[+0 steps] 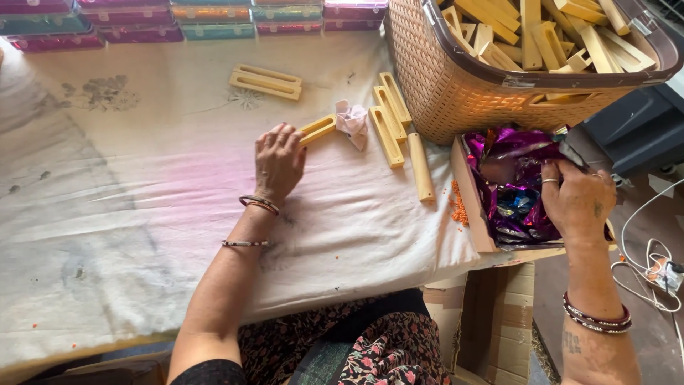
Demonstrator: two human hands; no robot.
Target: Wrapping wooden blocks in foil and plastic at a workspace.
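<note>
Right hand fingertips buried in purple foil wrappers; can't tell what they pinch. Wicker basket cut off by top and right edges. Row of coloured boxes clipped at top edge. Left hand covers near end of yellow wooden piece. Small orange bits too small to identify.

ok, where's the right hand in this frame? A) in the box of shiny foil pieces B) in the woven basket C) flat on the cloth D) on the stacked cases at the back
A: the right hand reaches into the box of purple and blue foil, while the left hand holds a yellow piece on the cloth.
</note>
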